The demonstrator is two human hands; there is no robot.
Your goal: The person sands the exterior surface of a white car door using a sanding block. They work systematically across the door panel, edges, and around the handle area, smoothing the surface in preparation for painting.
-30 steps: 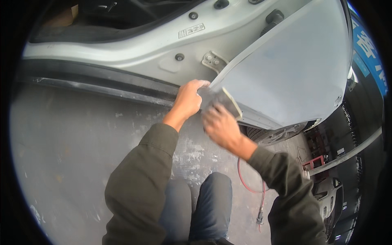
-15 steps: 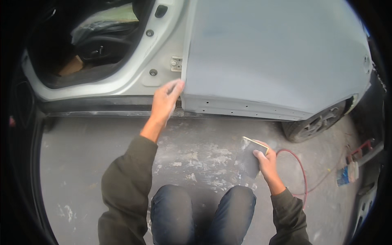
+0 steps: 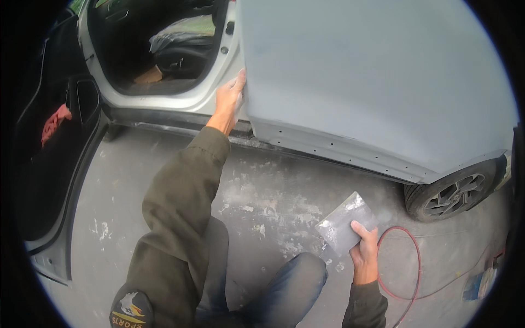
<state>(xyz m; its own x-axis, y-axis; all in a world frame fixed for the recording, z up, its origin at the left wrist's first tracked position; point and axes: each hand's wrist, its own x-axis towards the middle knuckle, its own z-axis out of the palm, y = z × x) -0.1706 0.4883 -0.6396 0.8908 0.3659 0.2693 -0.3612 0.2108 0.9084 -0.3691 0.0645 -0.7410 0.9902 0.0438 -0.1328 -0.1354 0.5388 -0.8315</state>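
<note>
My left hand [image 3: 229, 99] is at the front edge of a dull grey car door [image 3: 355, 71]. Its fingers are curled at that edge, partly hidden, with the thumb pointing up along it. Dust whitens the fingertips. Low over the floor, my right hand [image 3: 365, 246] pinches a flat sheet of grey sandpaper [image 3: 345, 223], thumb on top and the other fingers underneath. White dust marks the sheet's far corner and left edge. The sandpaper is apart from the door.
An opened front door [image 3: 54, 164] with a red cloth [image 3: 55, 123] stands at left, beside the car's white door frame [image 3: 164, 102]. A wheel [image 3: 451, 194] is at right. A red hose [image 3: 418, 262] curls over the stained floor [image 3: 262, 191] near a blue-and-white container [image 3: 478, 285].
The view has swung left, showing more of the opened front door. My left hand has moved up along the grey door's edge. The sandpaper has turned flatter in my right hand.
</note>
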